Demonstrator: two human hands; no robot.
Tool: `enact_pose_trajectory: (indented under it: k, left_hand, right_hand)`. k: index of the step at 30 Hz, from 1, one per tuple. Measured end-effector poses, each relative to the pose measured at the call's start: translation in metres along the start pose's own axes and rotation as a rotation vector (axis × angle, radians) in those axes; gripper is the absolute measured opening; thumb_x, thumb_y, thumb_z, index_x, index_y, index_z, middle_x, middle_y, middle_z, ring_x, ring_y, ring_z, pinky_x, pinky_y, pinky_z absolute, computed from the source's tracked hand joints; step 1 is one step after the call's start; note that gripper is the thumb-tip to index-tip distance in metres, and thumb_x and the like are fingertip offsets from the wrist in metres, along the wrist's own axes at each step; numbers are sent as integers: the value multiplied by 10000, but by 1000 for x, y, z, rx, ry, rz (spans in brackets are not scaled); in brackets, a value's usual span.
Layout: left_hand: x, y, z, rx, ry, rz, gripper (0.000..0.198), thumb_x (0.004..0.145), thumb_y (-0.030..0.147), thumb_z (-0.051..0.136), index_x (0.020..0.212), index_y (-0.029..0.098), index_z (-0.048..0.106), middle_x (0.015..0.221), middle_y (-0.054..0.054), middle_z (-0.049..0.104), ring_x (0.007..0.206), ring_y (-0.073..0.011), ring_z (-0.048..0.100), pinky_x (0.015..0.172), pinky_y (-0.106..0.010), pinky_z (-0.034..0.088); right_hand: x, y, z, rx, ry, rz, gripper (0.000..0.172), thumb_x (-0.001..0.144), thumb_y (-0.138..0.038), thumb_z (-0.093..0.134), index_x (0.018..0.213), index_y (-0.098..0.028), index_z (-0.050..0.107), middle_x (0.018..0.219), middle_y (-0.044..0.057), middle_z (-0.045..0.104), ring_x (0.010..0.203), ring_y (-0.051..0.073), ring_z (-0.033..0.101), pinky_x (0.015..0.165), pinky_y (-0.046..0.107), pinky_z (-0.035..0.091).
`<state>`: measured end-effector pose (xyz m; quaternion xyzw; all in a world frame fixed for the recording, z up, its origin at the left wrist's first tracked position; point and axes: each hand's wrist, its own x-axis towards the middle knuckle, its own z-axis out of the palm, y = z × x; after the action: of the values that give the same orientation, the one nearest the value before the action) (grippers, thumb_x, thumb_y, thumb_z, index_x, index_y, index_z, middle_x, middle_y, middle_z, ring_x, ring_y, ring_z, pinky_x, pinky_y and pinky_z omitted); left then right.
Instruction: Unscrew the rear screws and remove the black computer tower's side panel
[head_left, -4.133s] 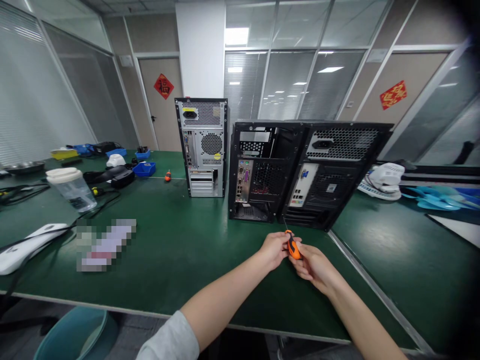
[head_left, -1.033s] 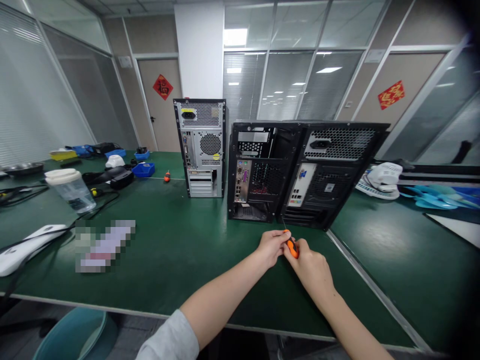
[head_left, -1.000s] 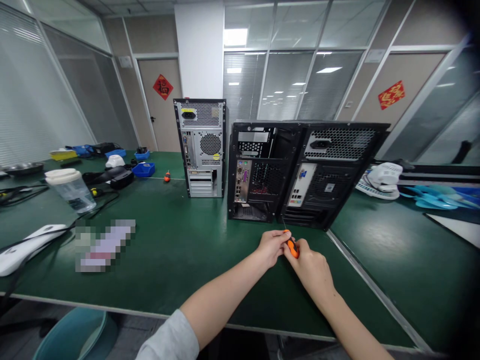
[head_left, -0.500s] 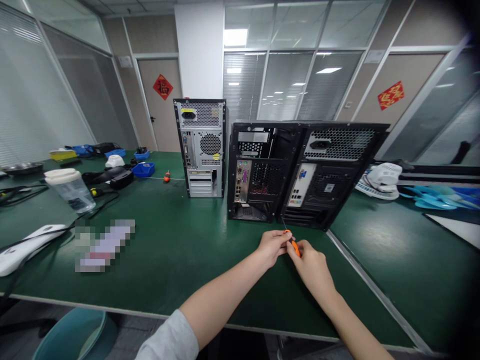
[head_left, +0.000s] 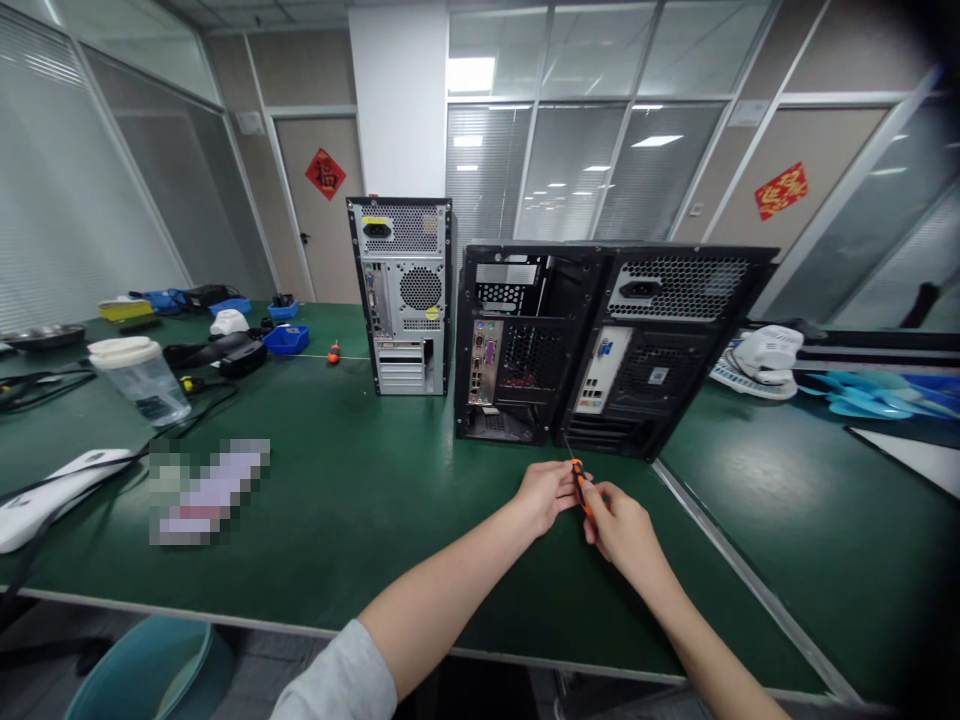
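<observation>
My right hand (head_left: 624, 525) is closed around the orange-and-black handle of a screwdriver (head_left: 578, 480). At the front end of that handle, the fingers of my left hand (head_left: 544, 493) press against the tool. The thin shaft points up and away, its tip at the lower left corner of a black computer case (head_left: 660, 415), seen from the back. Right beside it on the left stands another black case (head_left: 465, 425) with an open bay at the top. Whether the tip sits in a screw is too small to tell.
A silver-backed computer case (head_left: 403, 330) stands farther left. On the green table (head_left: 337, 560) are a lidded plastic cup (head_left: 142, 380), blue trays (head_left: 286, 340), a small orange-and-black item (head_left: 334, 352) and a white power strip (head_left: 60, 495). A table seam (head_left: 742, 570) runs at right.
My right hand has shifted its grip on the screwdriver handle, its fingers now curled beneath. The handle has turned and stands a little steeper. My left hand has stayed almost in place.
</observation>
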<state>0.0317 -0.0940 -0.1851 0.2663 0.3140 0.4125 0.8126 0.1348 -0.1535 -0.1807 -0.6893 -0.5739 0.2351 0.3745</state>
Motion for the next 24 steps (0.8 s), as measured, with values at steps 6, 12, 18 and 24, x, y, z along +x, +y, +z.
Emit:
enact_pose_trajectory:
  k: [6,12,18,24]
  left_hand:
    - [0,0,0,9,-15,-32,120,880,109,531,809,101,627,837,-117,718,691,-137,659,749,-277,504]
    - [-2,2,3,15,-6,-42,208,919,85,421,858,88,619,839,-141,727,709,-157,677,719,-276,495]
    - [-2,2,4,9,1,-33,223,918,80,408,854,81,622,859,-158,731,750,-183,692,746,-294,495]
    - [-1,2,4,-26,-1,-32,242,928,69,393,828,83,613,770,-122,724,672,-147,671,771,-278,484]
  right_hand:
    - [-1,0,3,217,-93,88,435,790,-668,371,721,-243,436,406,-29,530,257,111,378,328,240,237]
    - [-5,-10,5,523,-188,228,413,764,-640,453,771,-229,422,420,-64,480,242,65,295,302,194,131]
    - [-5,-12,1,749,-310,329,334,829,-542,485,766,-222,413,467,-70,460,265,29,236,311,174,120]
    - [-2,-5,-3,969,-434,358,247,864,-425,522,796,-190,487,508,-65,444,316,18,233,321,148,154]
